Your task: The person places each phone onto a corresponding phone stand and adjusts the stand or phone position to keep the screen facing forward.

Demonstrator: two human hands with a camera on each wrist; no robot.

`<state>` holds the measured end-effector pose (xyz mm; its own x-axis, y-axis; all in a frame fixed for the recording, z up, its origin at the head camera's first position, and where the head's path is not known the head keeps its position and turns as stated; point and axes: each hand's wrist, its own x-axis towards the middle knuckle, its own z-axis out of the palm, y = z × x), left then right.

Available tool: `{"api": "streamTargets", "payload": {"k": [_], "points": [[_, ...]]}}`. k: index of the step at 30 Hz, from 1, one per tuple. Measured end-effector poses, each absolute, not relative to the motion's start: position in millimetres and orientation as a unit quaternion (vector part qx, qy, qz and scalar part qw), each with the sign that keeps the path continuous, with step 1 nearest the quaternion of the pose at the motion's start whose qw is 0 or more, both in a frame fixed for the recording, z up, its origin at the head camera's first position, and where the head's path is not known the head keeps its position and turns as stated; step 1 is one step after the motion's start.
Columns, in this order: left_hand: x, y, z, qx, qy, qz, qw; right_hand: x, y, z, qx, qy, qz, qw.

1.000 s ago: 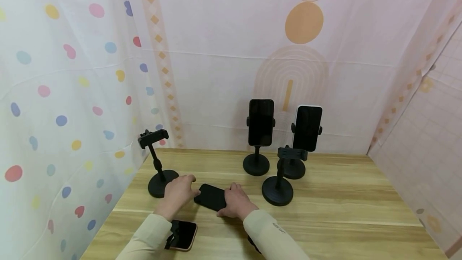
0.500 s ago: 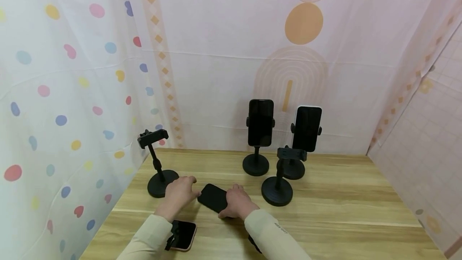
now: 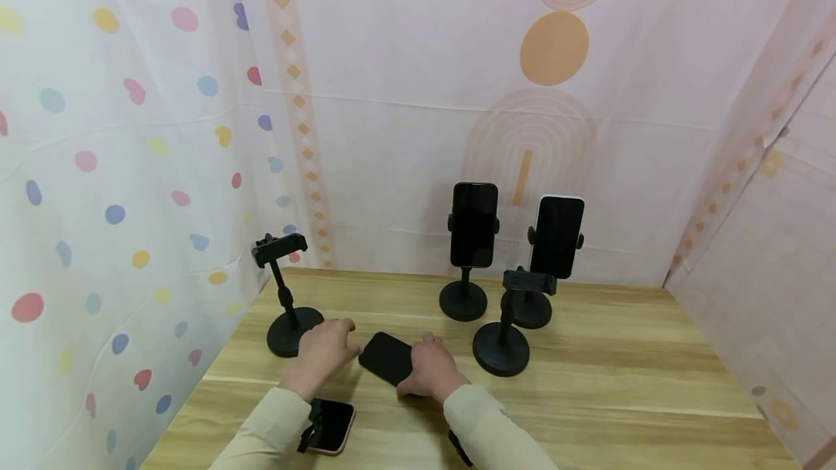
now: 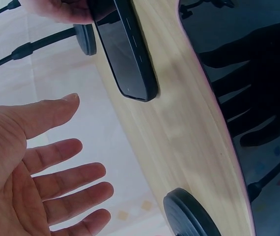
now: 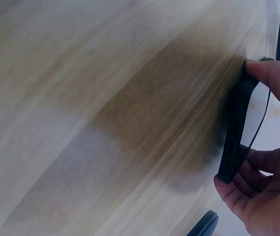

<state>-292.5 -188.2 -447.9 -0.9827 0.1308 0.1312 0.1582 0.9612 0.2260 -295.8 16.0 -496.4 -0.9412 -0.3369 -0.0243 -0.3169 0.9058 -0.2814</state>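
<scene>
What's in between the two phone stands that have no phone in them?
Between the left empty stand and the right empty stand, the head view shows the left hand, the black phone and the right hand, which grips that phone.

A curtained-off table corner is seen; whether it is set up in a home, a studio or elsewhere cannot be told. The wood-grain table (image 3: 627,361) is closed in by hanging cloth: on the left a white curtain (image 3: 163,180) printed with coloured dots and hearts, at the back a pale pink curtain (image 3: 405,158) marked with arches and diamonds, and on the right a faintly checked curtain (image 3: 771,289). The table is shared by phones (image 3: 385,357) and black phone stands (image 3: 501,349).
</scene>
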Motion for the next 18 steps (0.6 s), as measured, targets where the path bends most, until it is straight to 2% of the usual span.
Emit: {"api": "streamTargets", "payload": {"k": [18], "points": [[-293, -187, -445, -0.077, -0.989, -0.114, 0.057, -286, 36, -497, -0.131, 0.971, -0.193, -0.054]]}}
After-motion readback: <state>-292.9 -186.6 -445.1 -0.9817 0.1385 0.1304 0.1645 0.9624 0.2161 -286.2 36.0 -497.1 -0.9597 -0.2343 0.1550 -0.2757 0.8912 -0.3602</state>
